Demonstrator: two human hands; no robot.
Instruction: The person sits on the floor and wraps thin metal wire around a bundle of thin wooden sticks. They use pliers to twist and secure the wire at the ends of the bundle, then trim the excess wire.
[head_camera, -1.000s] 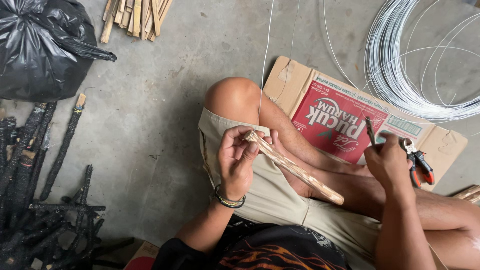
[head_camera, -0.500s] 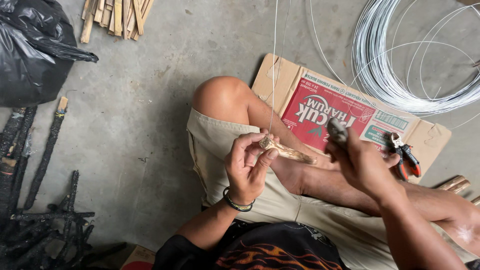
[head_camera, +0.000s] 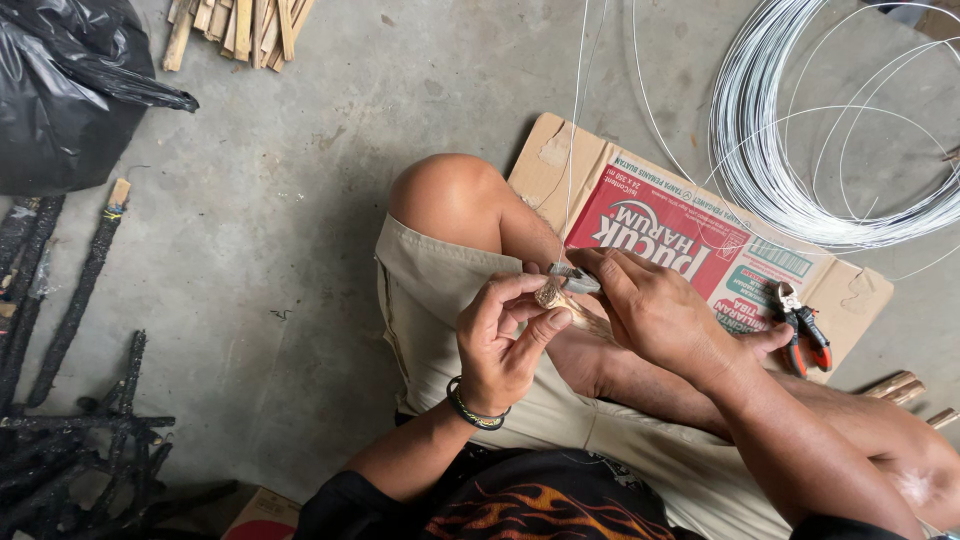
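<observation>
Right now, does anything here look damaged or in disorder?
Yes. The sticks at the left are charred black and lie scattered. The wire coil has loose loops straying. The flattened cardboard is torn at one corner. The hands' work on the small stick looks orderly.

Flattened cardboard box on concrete floor, just past my bent knee. Plain brown flaps at both ends, big red printed panel in middle with white lettering, small green-and-white label patch right of red part. My leg overlaps box's near edge. Second bit of cardboard well away from flattened box, at bottom edge near my left elbow, brown with red corner, mostly cut off. Black plastic bag far left of box, crumpled, shiny.
</observation>
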